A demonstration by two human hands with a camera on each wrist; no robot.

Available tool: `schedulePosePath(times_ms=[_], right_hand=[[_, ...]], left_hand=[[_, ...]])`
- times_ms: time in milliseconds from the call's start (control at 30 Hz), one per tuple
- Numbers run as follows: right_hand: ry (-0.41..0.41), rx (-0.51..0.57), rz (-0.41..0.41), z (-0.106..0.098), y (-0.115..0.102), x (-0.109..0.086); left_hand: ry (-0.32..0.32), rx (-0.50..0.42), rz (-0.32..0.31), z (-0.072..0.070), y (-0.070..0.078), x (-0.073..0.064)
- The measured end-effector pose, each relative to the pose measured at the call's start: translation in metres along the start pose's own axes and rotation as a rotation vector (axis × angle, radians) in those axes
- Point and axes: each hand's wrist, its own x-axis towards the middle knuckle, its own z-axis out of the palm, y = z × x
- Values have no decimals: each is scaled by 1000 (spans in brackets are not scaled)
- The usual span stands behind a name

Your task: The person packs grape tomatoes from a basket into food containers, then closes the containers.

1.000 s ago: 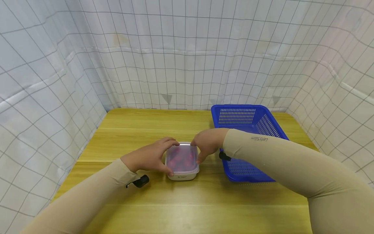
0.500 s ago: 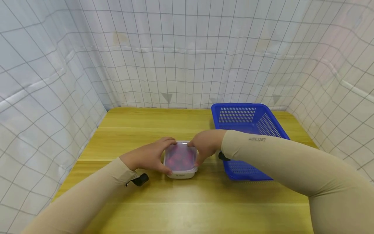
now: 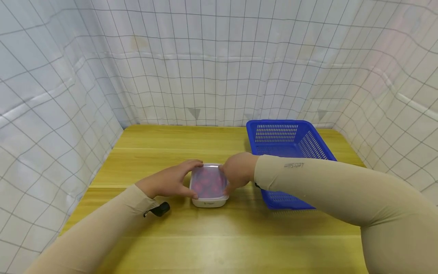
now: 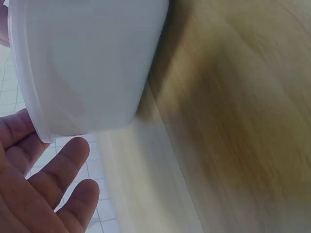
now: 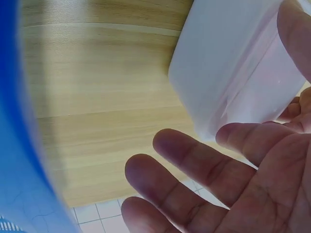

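Note:
A low white food container (image 3: 209, 203) with a translucent lid (image 3: 208, 183) stands on the wooden table, and red pieces show through the lid. My left hand (image 3: 174, 180) holds its left side, thumb at the near corner and fingers at the far corner. In the left wrist view, a fingertip reaches the rim of the container (image 4: 92, 63), while other fingers stay apart from it. My right hand (image 3: 238, 171) grips the right side by the lid's edge with thumb and index finger. Its remaining fingers (image 5: 180, 150) stick out apart from the container in the right wrist view.
A blue plastic basket (image 3: 275, 148) with slotted walls stands to the right, partly hidden under my right forearm. The wooden table (image 3: 219, 236) ends at the back against a white gridded curtain (image 3: 219, 68), which also hangs at both sides.
The container has shifted slightly left with both hands on it. My right hand has come in a little closer over the lid's right edge. The basket stays in place.

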Motion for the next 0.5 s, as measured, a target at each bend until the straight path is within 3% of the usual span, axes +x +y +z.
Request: schedulePosePath(times_ms=[233,500], right_hand=[[5,-16,4,0,-1,1],[-6,-35,20,-1,-3,3]], left_hand=[[11,-29,-7,-1,-4,-2],[20,0,8,-3,-6,-3]])
